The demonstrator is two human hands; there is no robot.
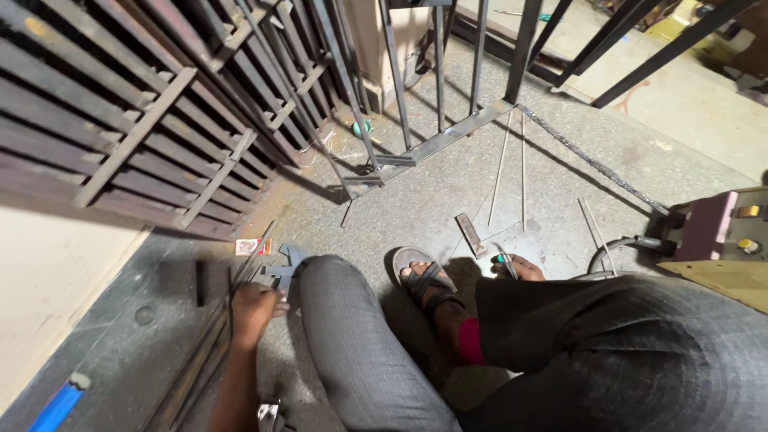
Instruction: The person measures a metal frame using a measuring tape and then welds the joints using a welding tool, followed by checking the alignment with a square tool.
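I am crouched on a concrete floor, my knees and one sandalled foot in view. My left hand reaches down at the left and closes on flat grey metal pieces lying beside my left knee. My right hand rests low by my right knee, fingers closed on a thin tool with a teal handle; much of that hand is hidden by my dark trouser leg. A short flat steel bar lies on the floor just left of that hand.
Stacked steel grille frames lean at the left. A welded bar frame stands ahead, thin rods lying near it. A boxy machine with a cable sits at the right. A blue object lies bottom left.
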